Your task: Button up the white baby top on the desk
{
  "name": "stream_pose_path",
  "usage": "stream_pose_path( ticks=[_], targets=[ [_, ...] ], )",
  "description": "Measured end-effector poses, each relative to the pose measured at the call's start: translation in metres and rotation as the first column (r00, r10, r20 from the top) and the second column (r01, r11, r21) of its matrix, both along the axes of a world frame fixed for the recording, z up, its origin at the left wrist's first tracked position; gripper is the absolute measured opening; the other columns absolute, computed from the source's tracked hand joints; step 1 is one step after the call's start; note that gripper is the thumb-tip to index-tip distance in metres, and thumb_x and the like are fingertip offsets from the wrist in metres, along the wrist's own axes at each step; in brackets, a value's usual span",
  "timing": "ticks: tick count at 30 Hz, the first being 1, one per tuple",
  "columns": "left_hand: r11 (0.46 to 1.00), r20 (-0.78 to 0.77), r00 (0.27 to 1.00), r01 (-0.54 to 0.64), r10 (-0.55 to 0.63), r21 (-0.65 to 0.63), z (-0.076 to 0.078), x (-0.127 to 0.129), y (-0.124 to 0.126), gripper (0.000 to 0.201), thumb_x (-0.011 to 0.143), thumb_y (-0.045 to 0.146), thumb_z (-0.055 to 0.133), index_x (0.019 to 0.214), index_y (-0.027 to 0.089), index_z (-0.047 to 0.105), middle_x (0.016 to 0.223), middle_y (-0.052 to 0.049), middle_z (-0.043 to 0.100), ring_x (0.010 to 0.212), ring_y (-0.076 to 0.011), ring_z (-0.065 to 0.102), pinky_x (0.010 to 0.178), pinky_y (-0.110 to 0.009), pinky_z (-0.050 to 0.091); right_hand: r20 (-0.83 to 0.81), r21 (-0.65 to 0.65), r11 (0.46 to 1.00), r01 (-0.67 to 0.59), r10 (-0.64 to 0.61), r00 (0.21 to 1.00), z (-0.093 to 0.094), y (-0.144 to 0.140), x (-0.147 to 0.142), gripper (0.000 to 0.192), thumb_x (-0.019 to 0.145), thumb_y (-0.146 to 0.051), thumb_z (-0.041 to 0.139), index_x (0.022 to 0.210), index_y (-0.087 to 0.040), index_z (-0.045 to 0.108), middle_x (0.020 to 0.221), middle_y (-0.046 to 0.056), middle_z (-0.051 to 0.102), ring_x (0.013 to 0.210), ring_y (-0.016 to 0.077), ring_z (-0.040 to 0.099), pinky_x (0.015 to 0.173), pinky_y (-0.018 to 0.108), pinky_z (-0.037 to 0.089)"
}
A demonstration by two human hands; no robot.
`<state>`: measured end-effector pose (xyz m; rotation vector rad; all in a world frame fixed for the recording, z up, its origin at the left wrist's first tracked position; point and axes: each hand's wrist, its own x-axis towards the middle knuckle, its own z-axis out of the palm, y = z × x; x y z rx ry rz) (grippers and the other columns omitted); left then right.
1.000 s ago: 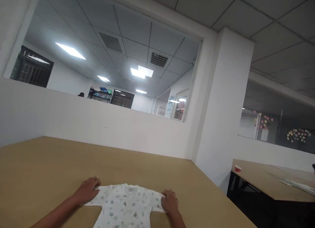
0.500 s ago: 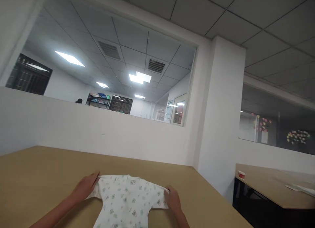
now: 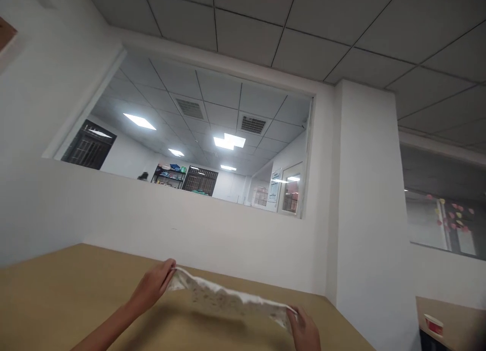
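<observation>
Low in the frame, the left hand [image 3: 154,285] and right hand [image 3: 306,331] each pinch the small printed shirt [image 3: 228,298], lifted off the wooden table [image 3: 56,290], folding not yet done.

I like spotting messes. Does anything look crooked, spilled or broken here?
Nothing spilled or broken. The left hand and right hand hold a small printed garment stretched above the wooden table; it sags slightly between them.

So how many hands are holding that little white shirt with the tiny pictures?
2. The left hand pinches one end of the small white printed shirt; the right hand grips the other end, above the tan wooden table.
</observation>
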<state>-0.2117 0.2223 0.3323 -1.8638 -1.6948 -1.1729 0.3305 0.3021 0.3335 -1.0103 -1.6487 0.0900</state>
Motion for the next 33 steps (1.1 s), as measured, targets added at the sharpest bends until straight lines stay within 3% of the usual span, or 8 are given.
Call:
stream_pose_path(
  ticks=[6,10,15,19,22,25,28,33],
  targets=[
    [0.978,0.008,0.994,0.107,-0.108,-0.181,-0.11,-0.009,-0.076,0.036,0.105,0.044,0.034,0.108,0.024,0.064,0.107,-0.012,0.072,0.101,-0.0306,0.065,0.094,-0.042,0.047,0.04,-0.111,0.99,-0.086,0.091,0.995,-0.063,-0.068,0.007,0.042,0.089,-0.06,0.057,0.092,-0.024,0.078,0.101,0.013,0.077,0.101,0.0345,0.07,0.097,0.046,0.055],
    [0.921,-0.036,0.979,0.175,-0.199,-0.348,-0.148,-0.01,-0.135,0.04,0.106,0.046,0.035,0.114,0.025,0.068,0.118,-0.011,0.071,0.109,-0.0305,0.061,0.1,-0.042,0.044,0.156,-0.224,0.955,-0.193,0.23,0.961,-0.08,-0.117,0.016,0.037,0.094,-0.051,0.052,0.092,-0.024,0.078,0.103,0.013,0.075,0.105,0.032,0.067,0.099,0.046,0.053],
    [0.85,-0.035,0.964,0.214,-0.263,-0.481,-0.159,-0.011,-0.199,0.039,0.102,0.052,0.047,0.128,0.031,0.067,0.143,-0.006,0.061,0.13,-0.0313,0.051,0.117,-0.044,0.033,0.271,-0.316,0.892,-0.323,0.411,0.871,-0.099,-0.158,0.043,0.028,0.095,-0.037,0.053,0.095,-0.026,0.078,0.109,0.012,0.073,0.109,0.0292,0.067,0.101,0.045,0.052],
    [0.822,0.077,0.969,0.239,-0.234,-0.517,-0.16,-0.016,-0.224,0.039,0.097,0.058,0.055,0.123,0.033,0.07,0.144,-0.004,0.06,0.134,-0.0321,0.049,0.118,-0.041,0.033,0.268,-0.383,0.881,-0.279,0.395,0.879,-0.112,-0.177,0.061,0.026,0.093,-0.043,0.061,0.099,-0.027,0.08,0.115,0.013,0.074,0.115,0.0313,0.067,0.108,0.046,0.05],
    [0.852,0.178,0.969,0.235,-0.169,-0.469,-0.161,-0.02,-0.22,0.041,0.1,0.057,0.048,0.127,0.032,0.067,0.138,-0.003,0.064,0.13,-0.0293,0.052,0.116,-0.039,0.036,0.201,-0.419,0.89,-0.183,0.287,0.937,-0.122,-0.181,0.069,0.034,0.091,-0.052,0.063,0.105,-0.026,0.081,0.116,0.013,0.076,0.114,0.0327,0.069,0.108,0.047,0.052],
    [0.912,0.239,0.971,0.111,-0.015,-0.395,-0.167,-0.025,-0.203,0.048,0.101,0.058,0.04,0.13,0.028,0.064,0.136,-0.006,0.064,0.128,-0.0292,0.054,0.116,-0.042,0.037,0.117,-0.398,0.91,-0.12,0.18,0.977,-0.129,-0.181,0.073,0.043,0.089,-0.059,0.062,0.108,-0.026,0.081,0.119,0.013,0.076,0.115,0.0333,0.069,0.105,0.046,0.055],
    [0.911,0.27,0.955,-0.003,0.125,-0.411,-0.174,-0.028,-0.183,0.049,0.095,0.059,0.045,0.115,0.022,0.07,0.122,-0.011,0.069,0.118,-0.0318,0.06,0.109,-0.045,0.042,0.057,-0.362,0.928,-0.086,0.114,0.992,-0.129,-0.184,0.076,0.049,0.084,-0.065,0.063,0.106,-0.026,0.082,0.12,0.013,0.076,0.116,0.0348,0.07,0.101,0.045,0.059],
    [0.906,0.398,0.914,0.106,0.073,-0.41,-0.171,-0.018,-0.158,0.029,0.08,0.045,0.051,0.083,0.02,0.065,0.092,-0.01,0.074,0.092,-0.0307,0.067,0.086,-0.038,0.052,0.015,-0.361,0.925,-0.114,0.128,0.992,-0.123,-0.208,0.096,0.048,0.074,-0.07,0.067,0.095,-0.03,0.084,0.114,0.013,0.078,0.11,0.0378,0.073,0.093,0.045,0.063]
  ],
)
